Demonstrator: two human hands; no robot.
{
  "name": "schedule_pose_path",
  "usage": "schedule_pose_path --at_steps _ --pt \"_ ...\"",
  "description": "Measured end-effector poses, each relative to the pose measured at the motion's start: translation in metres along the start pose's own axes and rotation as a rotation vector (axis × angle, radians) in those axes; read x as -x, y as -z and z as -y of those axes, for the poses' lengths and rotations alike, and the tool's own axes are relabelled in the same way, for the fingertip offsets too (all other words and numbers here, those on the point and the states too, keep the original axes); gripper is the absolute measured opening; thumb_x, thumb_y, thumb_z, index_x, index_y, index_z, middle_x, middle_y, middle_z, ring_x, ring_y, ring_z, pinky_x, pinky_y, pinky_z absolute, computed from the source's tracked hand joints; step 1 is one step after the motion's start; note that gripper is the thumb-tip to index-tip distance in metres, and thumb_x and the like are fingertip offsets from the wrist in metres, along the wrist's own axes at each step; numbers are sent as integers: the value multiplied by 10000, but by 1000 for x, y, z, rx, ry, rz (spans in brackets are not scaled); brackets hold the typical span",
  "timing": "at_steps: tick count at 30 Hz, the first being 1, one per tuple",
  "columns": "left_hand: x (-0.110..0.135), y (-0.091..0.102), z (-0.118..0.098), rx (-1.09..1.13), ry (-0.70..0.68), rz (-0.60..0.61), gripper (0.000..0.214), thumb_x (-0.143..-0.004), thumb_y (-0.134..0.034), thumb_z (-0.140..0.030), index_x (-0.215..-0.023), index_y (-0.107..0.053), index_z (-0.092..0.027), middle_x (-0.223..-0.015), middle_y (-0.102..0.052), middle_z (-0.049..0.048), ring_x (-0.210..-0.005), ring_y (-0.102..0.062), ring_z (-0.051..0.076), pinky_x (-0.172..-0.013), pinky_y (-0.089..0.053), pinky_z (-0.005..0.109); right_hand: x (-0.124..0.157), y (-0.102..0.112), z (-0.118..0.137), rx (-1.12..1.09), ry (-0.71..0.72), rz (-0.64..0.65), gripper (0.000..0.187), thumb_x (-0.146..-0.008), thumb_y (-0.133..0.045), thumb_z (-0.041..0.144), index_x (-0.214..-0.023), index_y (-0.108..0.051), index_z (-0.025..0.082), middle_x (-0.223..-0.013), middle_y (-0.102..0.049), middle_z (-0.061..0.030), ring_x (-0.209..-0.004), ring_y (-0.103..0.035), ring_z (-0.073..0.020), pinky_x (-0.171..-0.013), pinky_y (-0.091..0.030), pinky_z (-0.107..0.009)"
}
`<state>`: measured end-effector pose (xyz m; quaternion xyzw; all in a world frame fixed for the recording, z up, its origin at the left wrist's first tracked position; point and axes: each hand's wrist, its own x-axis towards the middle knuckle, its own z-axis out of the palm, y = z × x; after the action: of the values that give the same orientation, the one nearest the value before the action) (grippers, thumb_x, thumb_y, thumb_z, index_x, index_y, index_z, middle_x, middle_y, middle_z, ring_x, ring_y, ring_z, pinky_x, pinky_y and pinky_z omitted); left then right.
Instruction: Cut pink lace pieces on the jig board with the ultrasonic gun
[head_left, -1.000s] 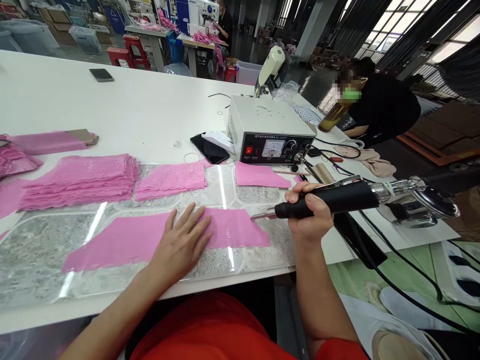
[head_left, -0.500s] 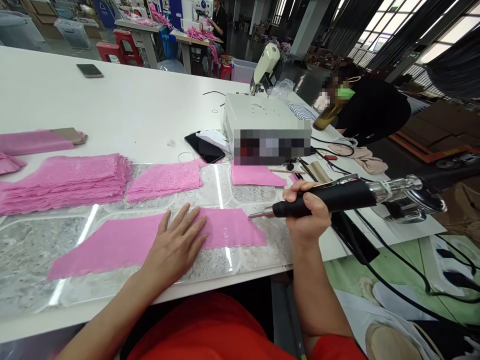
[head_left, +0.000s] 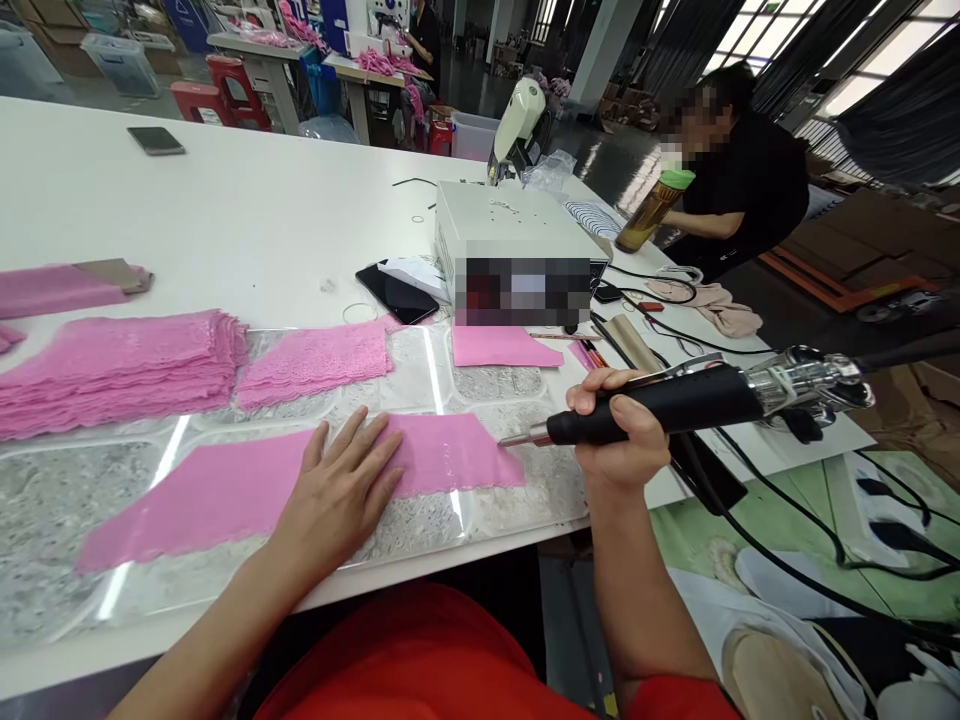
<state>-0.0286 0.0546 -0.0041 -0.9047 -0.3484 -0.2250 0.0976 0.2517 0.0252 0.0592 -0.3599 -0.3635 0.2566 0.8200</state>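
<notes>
My left hand lies flat with spread fingers on a long pink fabric piece, which has slanted ends and a wavy lower edge. My right hand is wrapped around a black cylindrical corded tool with a slim metal tip. That tip points left and sits at the slanted right edge of the fabric; whether it touches cannot be told. Behind the piece are a thick stack of pink fabric, a smaller lacy pink stack and a flat pink piece.
A white box-shaped machine stands at the back, beside a black phone-like slab. Black cables run down on the right. A bottle with a green lid stands near a co-worker at the far right. Another phone lies far left.
The tool tip has slid slightly down along the fabric's slanted edge. My left hand stays flat on the fabric. The co-worker has raised their head, and the view has shifted a little.
</notes>
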Motion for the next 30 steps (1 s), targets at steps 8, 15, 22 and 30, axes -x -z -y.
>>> schedule_pose_path --at_steps 8,15,22,30 --pt "0 1 1 -6 2 16 406 -1019 -339 -334 -1271 -595 -144 -1362 -583 140 -1329 -461 372 -1062 -339 584 1 -3 -3 51 -3 27 77 -656 -578 235 -718 -552 198 -697 -570 12 -524 -499 -103 -541 -431 -291" --pt "1 0 1 40 22 22 407 -1013 -344 -344 -1285 -589 -166 -1371 -575 145 -1351 -439 364 -1076 -328 597 -2 4 12 45 -14 -14 93 -620 -577 249 -699 -575 200 -673 -573 14 -494 -479 -91 -517 -409 -272" --pt "1 -1 1 102 35 12 390 -1001 -370 -346 -1305 -576 -214 -1373 -575 129 -1359 -434 352 -1104 -293 594 2 17 26 81 -55 26 114 -588 -580 240 -694 -584 199 -661 -571 13 -477 -474 -87 -498 -411 -268" --pt "1 1 1 61 23 17 394 -1007 -352 -343 -1292 -579 -191 -1371 -575 138 -1357 -432 361 -1090 -308 601 4 16 22 76 -38 32 112 -610 -589 239 -712 -586 191 -679 -578 6 -489 -483 -89 -507 -415 -270"
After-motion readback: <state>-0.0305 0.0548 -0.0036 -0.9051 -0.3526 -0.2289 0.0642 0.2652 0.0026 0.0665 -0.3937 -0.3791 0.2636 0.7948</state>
